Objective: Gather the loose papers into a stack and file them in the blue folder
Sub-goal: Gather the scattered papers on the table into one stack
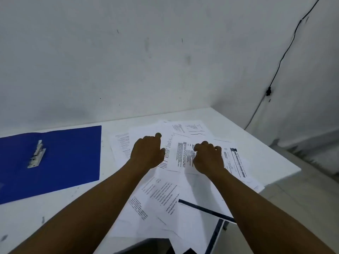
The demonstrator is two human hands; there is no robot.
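The task looks barely begun; the left hand (146,153) and right hand (208,157) rest with curled fingers, grasping nothing, on the scattered loose papers (165,195); the blue folder (73,153) lies open and unfilled, left of the fingers.

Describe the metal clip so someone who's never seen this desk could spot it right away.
Start at the white table, then go to the open blue folder on its left side. The metal clip is fixed inside it: the only shiny silver thing there, apart from the scattered papers.
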